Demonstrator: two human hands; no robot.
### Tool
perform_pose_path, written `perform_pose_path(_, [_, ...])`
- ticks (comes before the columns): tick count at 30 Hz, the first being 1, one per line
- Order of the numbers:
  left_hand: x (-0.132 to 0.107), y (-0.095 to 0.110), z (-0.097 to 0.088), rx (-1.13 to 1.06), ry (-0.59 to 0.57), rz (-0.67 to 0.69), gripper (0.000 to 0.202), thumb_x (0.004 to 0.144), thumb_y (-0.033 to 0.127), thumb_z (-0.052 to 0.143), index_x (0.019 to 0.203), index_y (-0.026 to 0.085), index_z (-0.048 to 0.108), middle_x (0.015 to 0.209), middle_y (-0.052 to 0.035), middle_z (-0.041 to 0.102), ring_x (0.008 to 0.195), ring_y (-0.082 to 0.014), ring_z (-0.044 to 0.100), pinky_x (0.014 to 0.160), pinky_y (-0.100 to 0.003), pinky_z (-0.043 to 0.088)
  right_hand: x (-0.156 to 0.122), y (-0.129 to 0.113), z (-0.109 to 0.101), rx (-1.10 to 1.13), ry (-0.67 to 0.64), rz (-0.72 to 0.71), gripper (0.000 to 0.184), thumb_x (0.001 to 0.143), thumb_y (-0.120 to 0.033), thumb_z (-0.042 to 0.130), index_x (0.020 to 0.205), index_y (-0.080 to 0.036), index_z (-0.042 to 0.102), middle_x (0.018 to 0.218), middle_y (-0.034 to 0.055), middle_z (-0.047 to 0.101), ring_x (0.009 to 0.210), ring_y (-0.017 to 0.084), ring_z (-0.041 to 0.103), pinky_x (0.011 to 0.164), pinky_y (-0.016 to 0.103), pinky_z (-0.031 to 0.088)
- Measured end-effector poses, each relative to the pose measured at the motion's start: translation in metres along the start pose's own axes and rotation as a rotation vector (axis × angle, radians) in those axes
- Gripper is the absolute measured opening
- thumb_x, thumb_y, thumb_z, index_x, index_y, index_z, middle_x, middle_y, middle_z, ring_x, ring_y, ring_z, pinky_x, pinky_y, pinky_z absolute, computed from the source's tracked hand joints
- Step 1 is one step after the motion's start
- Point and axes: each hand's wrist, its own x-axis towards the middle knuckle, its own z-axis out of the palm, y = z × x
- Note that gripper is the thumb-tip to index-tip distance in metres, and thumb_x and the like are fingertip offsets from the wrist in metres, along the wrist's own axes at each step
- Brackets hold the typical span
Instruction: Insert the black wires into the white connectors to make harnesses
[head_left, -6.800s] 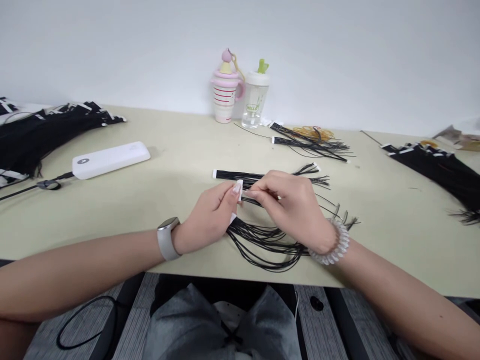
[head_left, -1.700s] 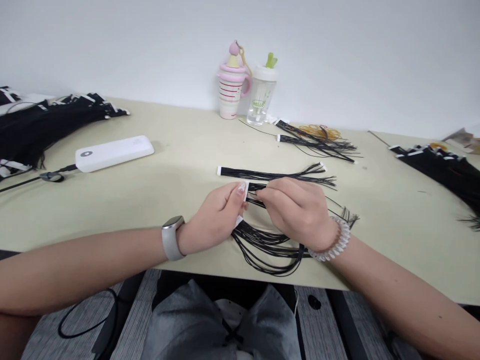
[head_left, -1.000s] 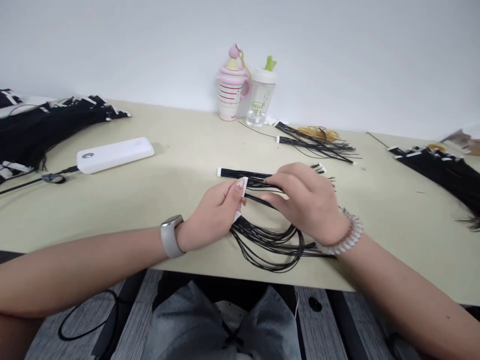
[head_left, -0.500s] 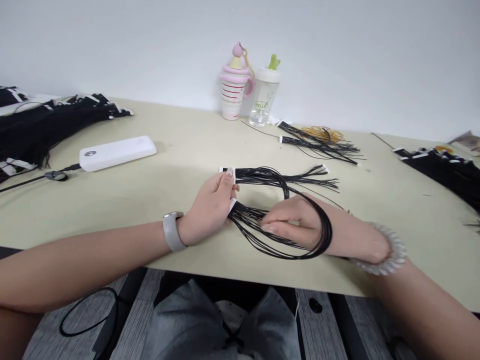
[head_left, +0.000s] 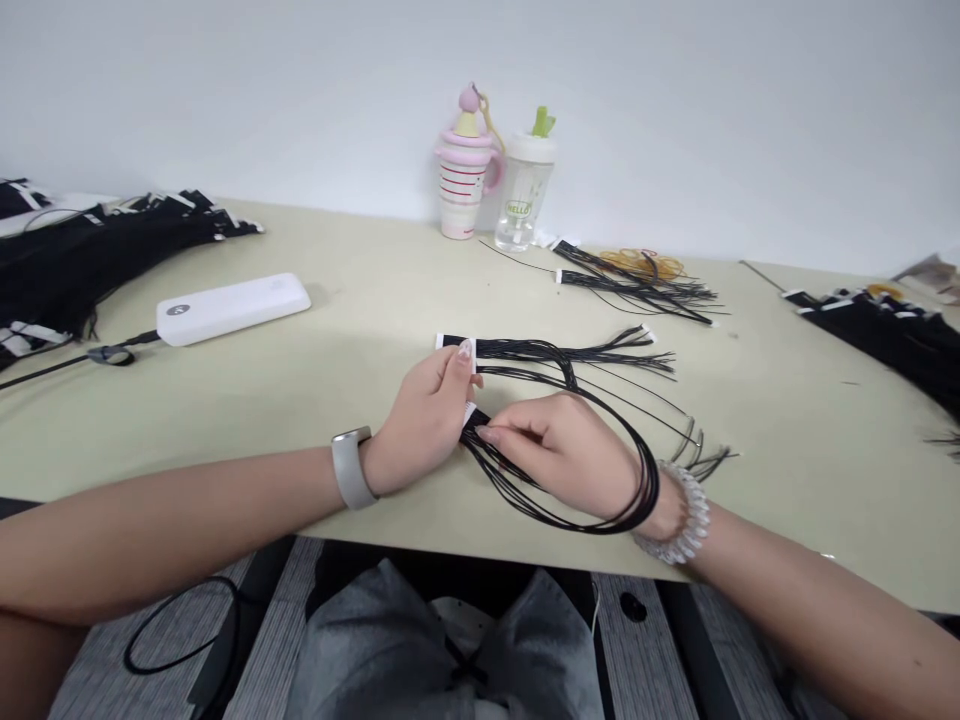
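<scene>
Between my hands is a wire harness (head_left: 651, 490) of thin black wires with white connectors, its wires bent into a wide loop. My left hand (head_left: 429, 412) is closed on its connector end, the thumb pressed by one white connector (head_left: 472, 356); a second white connector (head_left: 469, 411) sticks out below the fingers. My right hand (head_left: 566, 450) pinches the wires just right of that lower connector, and the loop passes over the wrist. Loose wire ends (head_left: 709, 460) show beyond the right wrist. Another black bundle (head_left: 607, 355) runs rightward from the left thumb along the table.
A white power bank (head_left: 232, 308) with a cable lies left, near a large pile of black harnesses (head_left: 127, 240). Two drink cups (head_left: 461, 185) stand by the wall. Further harnesses (head_left: 637, 285) with yellow rubber bands (head_left: 645, 263) lie behind, and another pile (head_left: 892, 335) at right.
My right hand has slid left along the wires, closer to the lower connector and my left hand. The wire ends past the right wrist have come into view. My left hand keeps its hold.
</scene>
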Motion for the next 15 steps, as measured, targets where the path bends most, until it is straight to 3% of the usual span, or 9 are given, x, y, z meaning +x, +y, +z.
perform_pose_path(9, [-0.0004,-0.0007,0.0018,0.031,-0.002,0.022,0.040,0.090,0.042,0.026,0.064,0.015,0.039,0.058,0.0016,0.043,0.055,-0.0075,0.040,0.054,-0.022,0.033,0.0018,0.0002,0.0034,-0.029,0.007,0.017,0.036,0.086,-0.030,0.040,0.054,-0.013,0.044,0.049,-0.0047,0.037,0.048,0.004,0.029,0.049,0.019,0.021])
perform_pose_path(15, [0.0002,0.0004,0.0011,0.057,-0.015,0.045,0.039,0.089,0.042,0.027,0.063,0.015,0.039,0.058,0.0010,0.043,0.057,-0.0087,0.042,0.055,-0.022,0.034,0.0021,-0.0015,0.0053,-0.107,0.073,-0.016,0.027,0.079,-0.020,0.044,0.053,-0.013,0.044,0.049,-0.0049,0.038,0.047,0.003,0.028,0.048,0.019,0.020])
